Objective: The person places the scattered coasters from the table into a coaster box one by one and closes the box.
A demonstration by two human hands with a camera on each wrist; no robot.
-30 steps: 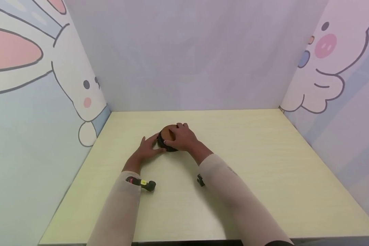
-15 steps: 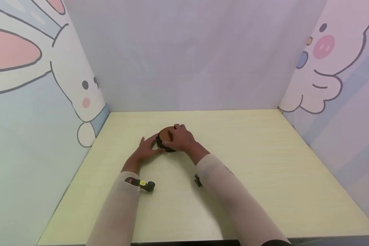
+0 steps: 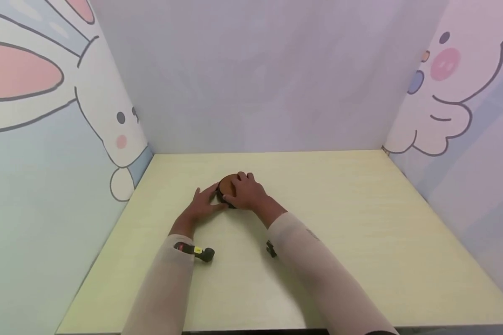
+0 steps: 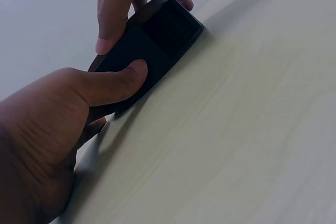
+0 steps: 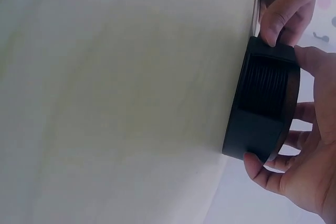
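Note:
A low round black holder [image 5: 254, 132] with a brown disc [image 3: 225, 186] on top sits on the table, left of the middle in the head view. Its side has a cut-out window showing thin, dark, layered edges, plain in both wrist views. My left hand [image 3: 201, 204] grips the holder's left side, thumb on the near wall and fingers around the back. From above, my right hand [image 3: 248, 193] spans the brown top, with its thumb over the black wall and its fingertips along the rim. Much of the disc's right part is hidden under this hand.
The pale yellow table [image 3: 339, 242] meets a plain grey wall [image 3: 260, 93] behind. Cartoon-printed panels stand at left [image 3: 88, 139] and right [image 3: 457, 116]. A small black camera [image 3: 207, 254] sticks out from the left sleeve [image 3: 163, 279].

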